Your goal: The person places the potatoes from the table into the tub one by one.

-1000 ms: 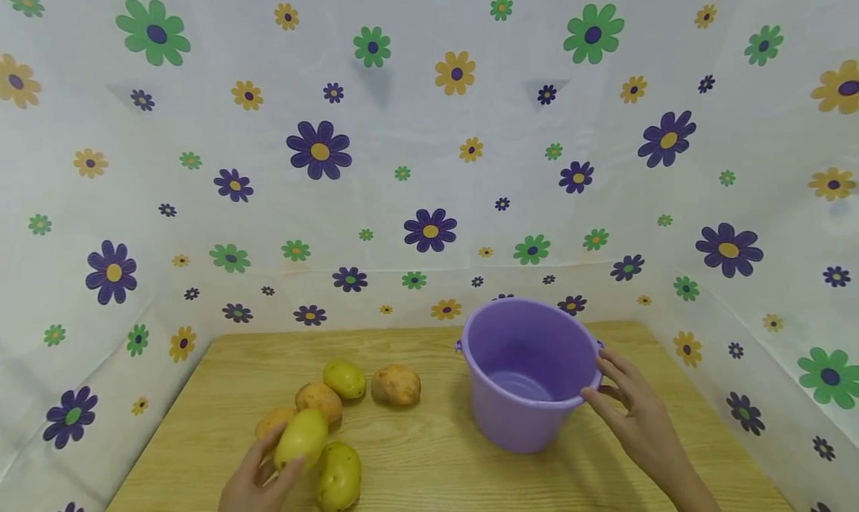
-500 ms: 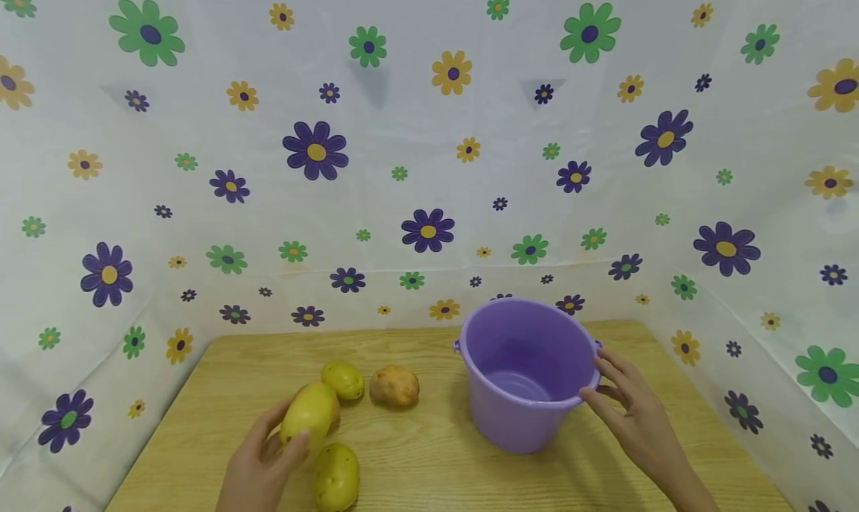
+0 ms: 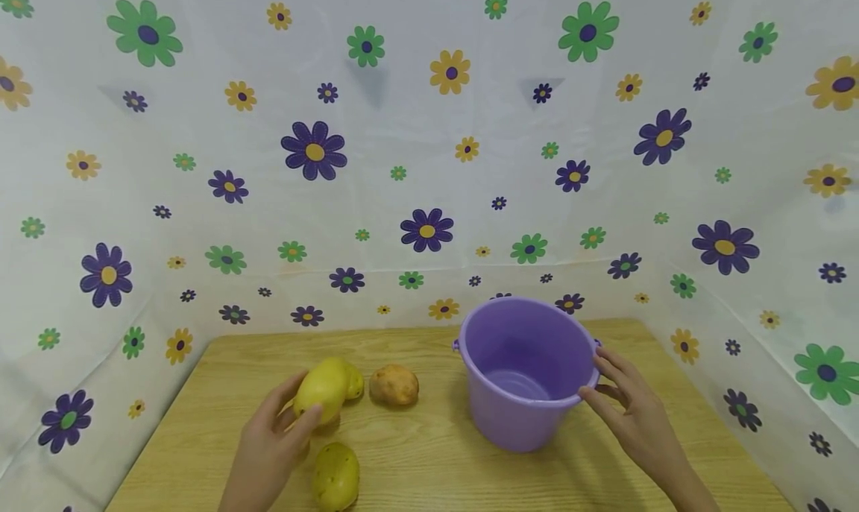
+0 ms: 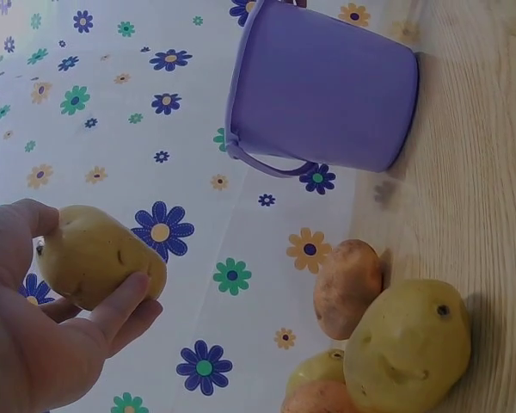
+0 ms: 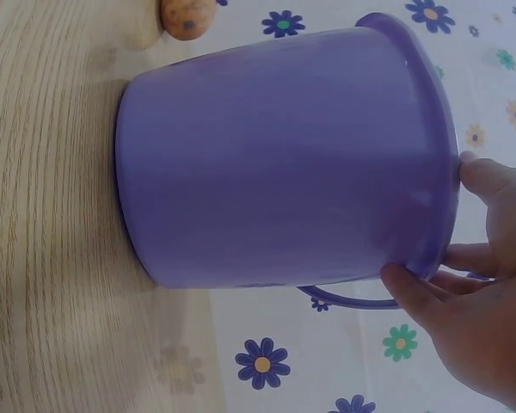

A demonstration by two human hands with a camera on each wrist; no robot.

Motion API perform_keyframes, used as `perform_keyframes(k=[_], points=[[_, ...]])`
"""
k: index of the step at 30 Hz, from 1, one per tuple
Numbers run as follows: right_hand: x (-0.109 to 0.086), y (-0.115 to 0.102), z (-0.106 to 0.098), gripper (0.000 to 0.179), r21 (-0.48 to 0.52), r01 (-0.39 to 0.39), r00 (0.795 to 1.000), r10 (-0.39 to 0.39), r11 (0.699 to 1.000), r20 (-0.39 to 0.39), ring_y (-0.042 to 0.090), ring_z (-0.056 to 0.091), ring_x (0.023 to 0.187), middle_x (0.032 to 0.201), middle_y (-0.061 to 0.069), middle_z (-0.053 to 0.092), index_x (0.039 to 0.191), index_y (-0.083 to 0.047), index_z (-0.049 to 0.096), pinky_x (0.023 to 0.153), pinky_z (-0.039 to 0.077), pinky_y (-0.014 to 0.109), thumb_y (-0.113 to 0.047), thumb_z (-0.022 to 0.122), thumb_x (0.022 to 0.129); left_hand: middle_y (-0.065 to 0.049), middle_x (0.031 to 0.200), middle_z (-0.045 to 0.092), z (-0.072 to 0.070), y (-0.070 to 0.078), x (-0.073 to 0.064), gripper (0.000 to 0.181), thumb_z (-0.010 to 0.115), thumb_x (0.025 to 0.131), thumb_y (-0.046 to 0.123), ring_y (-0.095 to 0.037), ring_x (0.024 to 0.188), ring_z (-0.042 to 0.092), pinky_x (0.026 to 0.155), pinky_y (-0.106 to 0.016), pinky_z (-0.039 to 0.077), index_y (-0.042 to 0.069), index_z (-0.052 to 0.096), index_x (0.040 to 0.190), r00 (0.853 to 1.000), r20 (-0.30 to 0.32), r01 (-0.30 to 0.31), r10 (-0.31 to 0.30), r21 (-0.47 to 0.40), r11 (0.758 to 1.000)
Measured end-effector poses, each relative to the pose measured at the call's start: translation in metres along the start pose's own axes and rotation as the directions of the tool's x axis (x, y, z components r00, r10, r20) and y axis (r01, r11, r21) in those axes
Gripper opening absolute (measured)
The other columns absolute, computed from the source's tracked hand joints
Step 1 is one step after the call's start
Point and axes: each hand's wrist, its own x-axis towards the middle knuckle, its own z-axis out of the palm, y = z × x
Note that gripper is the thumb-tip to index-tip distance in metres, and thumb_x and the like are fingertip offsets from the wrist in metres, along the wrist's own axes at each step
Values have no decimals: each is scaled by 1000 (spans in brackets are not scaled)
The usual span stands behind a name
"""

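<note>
My left hand (image 3: 268, 434) holds a yellow-green potato (image 3: 322, 391) between thumb and fingers; in the left wrist view this potato (image 4: 99, 255) is raised well off the table. Below it, a second yellow-green potato (image 3: 337, 476) lies near the table's front. A third one (image 3: 355, 382) is partly covered by the held potato, and a brown potato (image 3: 394, 385) sits to their right. More brown potato (image 4: 320, 399) peeks in at the bottom of the left wrist view. My right hand (image 3: 634, 415) grips the rim of an upright purple bucket (image 3: 517, 419) at its right side.
The wood-grain table (image 3: 423, 467) is enclosed at the back and sides by a white flower-print sheet (image 3: 376, 199). Hanging at the bucket's side is its purple handle (image 4: 271, 168). No potatoes show inside the bucket.
My left hand has moved away from me and to the right with the yellow-green potato, now covering the brown potatoes behind it. The right hand has stayed at the bucket's rim.
</note>
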Motion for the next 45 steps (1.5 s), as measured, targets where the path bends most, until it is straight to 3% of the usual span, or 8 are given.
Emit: perform_keyframes(k=[7, 17, 22, 29, 38, 45], points=[[0, -1, 0, 53, 1, -7, 1000, 7, 1000, 9, -10, 52, 121, 148, 26, 48, 138, 15, 55, 88, 51, 9, 13, 73, 89, -13, 158, 42, 8, 8, 3, 68, 70, 99, 42, -29, 126, 61, 84, -23, 58, 18, 41, 155, 999, 25, -26, 27, -15, 1000], [0, -2, -1, 53, 3, -19, 1000, 19, 1000, 15, -12, 52, 120, 148, 26, 47, 139, 15, 54, 88, 52, 10, 11, 72, 90, -11, 158, 43, 19, 19, 6, 67, 73, 97, 41, -32, 136, 54, 87, -24, 58, 16, 45, 153, 995, 47, -91, 92, -29, 995], [0, -2, 0, 53, 10, -8, 1000, 8, 1000, 11, -10, 52, 121, 148, 26, 47, 139, 16, 53, 88, 52, 10, 12, 72, 90, -9, 157, 45, 30, 24, 7, 64, 73, 98, 36, -28, 136, 55, 96, -27, 56, 17, 47, 152, 989, 72, -128, 132, -59, 990], [0, -2, -1, 52, 13, -30, 999, 30, 999, 21, -11, 51, 121, 149, 26, 46, 140, 15, 53, 89, 51, 9, 9, 72, 92, -15, 153, 49, 51, 31, 11, 60, 72, 100, 24, -30, 130, 59, 98, -30, 55, 7, 47, 152, 967, 120, -213, 225, -105, 971], [-1, -2, -1, 52, 10, -27, 999, 27, 1000, 23, -13, 51, 119, 150, 26, 46, 139, 15, 53, 87, 52, 10, 10, 72, 91, -15, 152, 50, 83, 36, 17, 64, 75, 97, 28, -29, 130, 59, 94, -28, 57, 7, 48, 152, 954, 191, -196, 231, -186, 963], [0, -3, -1, 51, 4, -21, 1000, 21, 1000, 19, -12, 52, 118, 149, 27, 47, 139, 15, 54, 87, 52, 10, 10, 72, 91, -15, 151, 50, 111, 48, 23, 64, 75, 98, 28, -30, 131, 58, 97, -28, 55, 5, 48, 151, 929, 256, -208, 269, -243, 948]])
